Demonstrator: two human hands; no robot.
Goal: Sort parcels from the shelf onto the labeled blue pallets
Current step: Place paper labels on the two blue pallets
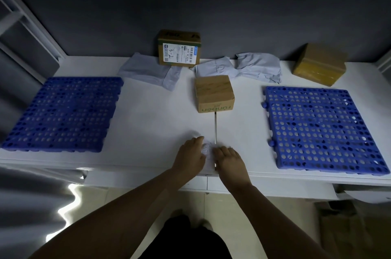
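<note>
As left hand (191, 153) and right hand (229, 159) press, white parcel (207, 150) lies beneath fingers (220, 150).

- Left hand (191, 154) and right hand (229, 160): both bare.
- Forearms (131, 205): bare along the whole length in view.
- Dark, black-looking garment (190, 239) over the legs, its details lost in dimness.

The white table (148, 123) spans the middle of the frame. On it, the left blue pallet (63, 112) and right blue pallet (323, 129) lie flat, well apart. At the back stand a labelled box (179, 51) at upper centre and a taped box (319, 66) at upper right, with crumpled grey mailers (148, 70) between. A small brown box (213, 93) sits in the centre. A flat white parcel (206, 149) lies at the near edge under my left hand (191, 153) and right hand (229, 159).
</note>
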